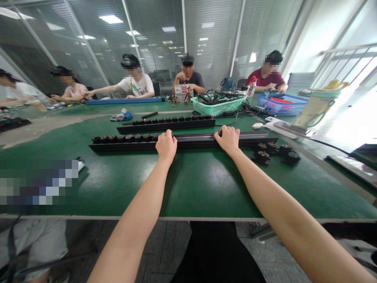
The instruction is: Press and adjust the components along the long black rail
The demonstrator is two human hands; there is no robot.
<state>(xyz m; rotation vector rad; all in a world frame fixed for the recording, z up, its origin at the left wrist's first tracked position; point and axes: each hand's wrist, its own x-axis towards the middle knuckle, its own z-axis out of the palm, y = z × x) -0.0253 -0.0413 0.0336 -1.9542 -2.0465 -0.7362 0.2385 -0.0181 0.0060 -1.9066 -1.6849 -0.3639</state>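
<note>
Clasping the long black rail (191, 142) on the green desk (191, 184), the left hand (166, 146) and right hand (228, 139) curl their fingers (165, 135) closely over it. Round black fittings (123, 138) line its left stretch, its right stretch is bare, and loose fittings (273, 151) sit just past its right end.

A green-topped counter (194, 184) carries two long black rails (123, 146) studded with round black fittings, a cluster of loose fittings (272, 151) to the right, a green plastic basket (218, 107) heaped with cables, and a blue plastic basket (282, 105) farther along.
</note>
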